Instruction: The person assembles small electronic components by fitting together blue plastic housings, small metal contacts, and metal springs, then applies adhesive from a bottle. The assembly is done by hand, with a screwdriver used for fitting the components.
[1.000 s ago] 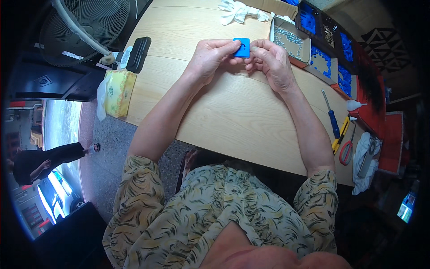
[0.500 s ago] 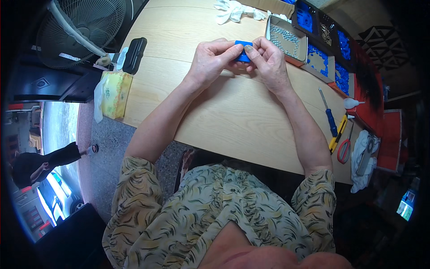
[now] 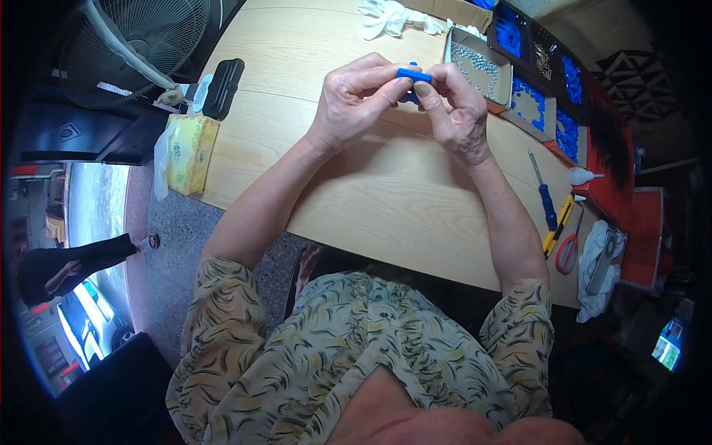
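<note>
Blue part [image 3: 414, 76], looks plastic, held up over the worktop [image 3: 386, 193], well in from its near edge, just L of the box [image 3: 483, 80] w/ silver bits [image 3: 486, 64] on the far-R side. Seen approx edge-on: narrow straight bar, R end a touch nearer the near edge, w/ a small blue nub [image 3: 413, 64] past its far side & more blue showing below, btwn the thumbs. Colour's even, a bit brighter along the bar.

L hand [image 3: 348, 100]: fingers [image 3: 382, 76] closed on the part's L end, thumb on near side, index along far side. R hand [image 3: 460, 111]: fingers closed on the R end, thumb pressed to near side, index curled behind. Both grip the same pc.

Hard to see: broad face turned away, lower half mostly behind thumbs, so full outline's unclear. Can't tell if nub's one w/ the bar or a separate pc. Other fingers tucked under/behind; can't tell if they hold anything extra. Silver bits too small to ID. Worktop's far edge is cut off at top of view; fan [image 3: 152, 48], off the L edge, cut too. Dark tray [image 3: 526, 38], far-R corner, fades into shadow; its blue bits [image 3: 509, 33] blur together. Cloth [image 3: 591, 300], near-R corner, partly hidden under a grey tool [image 3: 607, 259].
</note>
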`<action>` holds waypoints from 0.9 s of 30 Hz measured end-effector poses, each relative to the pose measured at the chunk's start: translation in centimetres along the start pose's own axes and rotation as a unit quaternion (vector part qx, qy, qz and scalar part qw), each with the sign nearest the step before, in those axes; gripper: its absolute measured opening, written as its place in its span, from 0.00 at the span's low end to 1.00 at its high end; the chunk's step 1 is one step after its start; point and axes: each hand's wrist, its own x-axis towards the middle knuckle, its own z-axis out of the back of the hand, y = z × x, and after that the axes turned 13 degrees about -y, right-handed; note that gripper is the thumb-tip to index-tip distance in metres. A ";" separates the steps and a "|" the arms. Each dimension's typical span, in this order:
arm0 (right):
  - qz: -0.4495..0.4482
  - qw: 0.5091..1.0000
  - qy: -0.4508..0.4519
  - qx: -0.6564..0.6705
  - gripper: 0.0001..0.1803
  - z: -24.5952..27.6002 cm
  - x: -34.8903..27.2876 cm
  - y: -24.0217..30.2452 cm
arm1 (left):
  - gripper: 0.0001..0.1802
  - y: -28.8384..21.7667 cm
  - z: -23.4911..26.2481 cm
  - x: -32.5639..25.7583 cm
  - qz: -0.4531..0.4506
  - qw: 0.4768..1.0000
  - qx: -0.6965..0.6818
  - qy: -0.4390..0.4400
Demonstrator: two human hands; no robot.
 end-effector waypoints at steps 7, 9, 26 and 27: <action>0.148 0.989 -0.016 -0.016 0.06 -0.2 0.2 0.9 | 0.13 -0.6 0.7 0.4 -0.029 0.997 -0.044 0.049; 0.154 0.988 -0.016 -0.016 0.06 -0.1 0.3 0.9 | 0.14 -0.9 0.5 0.3 -0.019 0.996 -0.068 0.044; -0.218 0.958 -0.016 0.184 0.10 0.1 -0.1 -0.3 | 0.16 -0.7 0.7 0.2 0.232 0.959 -0.159 0.042; -0.244 0.942 -0.011 0.230 0.11 0.2 0.0 -0.6 | 0.16 -1.0 0.5 0.3 0.231 0.956 -0.176 0.029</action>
